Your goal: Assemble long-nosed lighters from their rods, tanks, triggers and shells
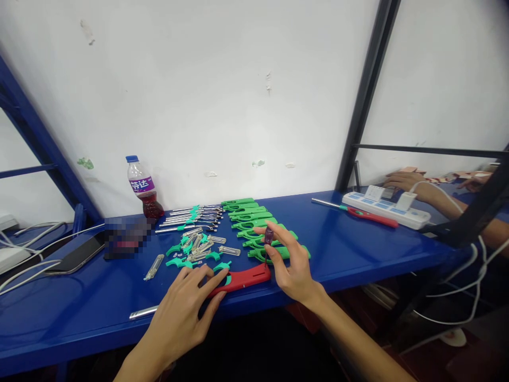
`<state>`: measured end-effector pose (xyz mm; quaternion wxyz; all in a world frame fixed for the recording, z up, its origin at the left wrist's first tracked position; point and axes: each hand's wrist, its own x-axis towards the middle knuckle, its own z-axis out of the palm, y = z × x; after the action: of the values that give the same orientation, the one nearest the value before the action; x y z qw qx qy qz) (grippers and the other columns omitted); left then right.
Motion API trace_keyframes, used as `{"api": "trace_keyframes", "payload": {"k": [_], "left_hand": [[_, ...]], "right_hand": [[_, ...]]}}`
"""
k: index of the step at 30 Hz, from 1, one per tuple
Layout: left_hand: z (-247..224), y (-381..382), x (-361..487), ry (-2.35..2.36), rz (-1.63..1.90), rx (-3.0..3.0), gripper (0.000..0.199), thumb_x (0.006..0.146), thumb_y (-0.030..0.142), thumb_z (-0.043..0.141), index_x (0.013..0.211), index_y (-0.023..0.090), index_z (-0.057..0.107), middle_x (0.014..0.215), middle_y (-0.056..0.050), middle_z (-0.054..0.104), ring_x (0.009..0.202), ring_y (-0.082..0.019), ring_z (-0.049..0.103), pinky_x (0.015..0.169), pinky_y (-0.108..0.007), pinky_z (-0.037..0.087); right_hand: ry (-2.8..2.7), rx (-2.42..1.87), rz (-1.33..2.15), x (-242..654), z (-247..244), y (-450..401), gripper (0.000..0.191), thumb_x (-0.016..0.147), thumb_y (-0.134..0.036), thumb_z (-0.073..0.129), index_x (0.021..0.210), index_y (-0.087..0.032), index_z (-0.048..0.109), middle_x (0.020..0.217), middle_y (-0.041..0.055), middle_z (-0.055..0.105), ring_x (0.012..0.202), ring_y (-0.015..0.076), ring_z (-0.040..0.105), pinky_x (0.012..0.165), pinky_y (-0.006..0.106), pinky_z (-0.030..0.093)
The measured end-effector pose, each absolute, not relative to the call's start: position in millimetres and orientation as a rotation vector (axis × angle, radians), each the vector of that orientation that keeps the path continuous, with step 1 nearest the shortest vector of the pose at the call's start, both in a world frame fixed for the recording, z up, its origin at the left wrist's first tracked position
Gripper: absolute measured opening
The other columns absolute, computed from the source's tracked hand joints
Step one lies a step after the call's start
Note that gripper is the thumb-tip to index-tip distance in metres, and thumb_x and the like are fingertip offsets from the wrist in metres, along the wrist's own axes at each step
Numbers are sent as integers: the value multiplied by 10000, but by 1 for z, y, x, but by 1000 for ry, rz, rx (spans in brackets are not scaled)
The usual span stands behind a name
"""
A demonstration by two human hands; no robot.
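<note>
A red long-nosed lighter [248, 278] lies near the table's front edge, its metal tube pointing left. My left hand [191, 300] is closed on its trigger end. A small screwdriver [269, 235] with a dark purple handle stands upright in the pinch of my right hand [292, 262], its tip at the right end of the red body. Behind are green lighter shells [254, 228] in a row, metal tubes with wires [191, 217], clear fuel tanks [201, 249] and teal triggers [178, 262].
A drink bottle [143, 188], a phone [77, 255] and white cables stand or lie at left. On the right are another red lighter [371, 216] and a white power strip [387, 208]. Beyond the dark frame [368, 95], another person's hands [413, 185] show at a neighbouring table.
</note>
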<state>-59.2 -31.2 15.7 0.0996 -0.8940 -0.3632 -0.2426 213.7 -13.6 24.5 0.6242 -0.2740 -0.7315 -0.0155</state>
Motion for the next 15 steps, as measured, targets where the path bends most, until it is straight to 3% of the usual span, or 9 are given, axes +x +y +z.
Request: {"api": "trace_keyframes", "payload": {"k": [5,9,15], "left_hand": [[16,-31,-58,-1061,-724,-2642,377,1088,293,502,1452,270,599,1098,-78,655,914,-239,593,833,-393,486],[16,-32,-58,-1065,-722,-2636,382,1090,291,499,1460,270,593,1095,-78,656,908,-235,589,835,-391,487],[16,-32,-57,-1063,-741,-2616,365,1090,291,492,1431,261,617,1090,-78,665,903,-233,600,834,-379,484]], "right_hand": [[-1668,-586,12,213,21,-12,559,1061,-118,530,1560,-351,435,1322,50,755,1045,207,751,888,405,628],[-1604,-564,126,215,24,-15,487,1075,-158,525,1529,-325,473,1128,44,764,976,199,737,838,364,620],[-1686,-1005,187,235,57,-34,248,1100,-305,494,1250,-288,691,1054,44,672,885,190,665,763,330,550]]}}
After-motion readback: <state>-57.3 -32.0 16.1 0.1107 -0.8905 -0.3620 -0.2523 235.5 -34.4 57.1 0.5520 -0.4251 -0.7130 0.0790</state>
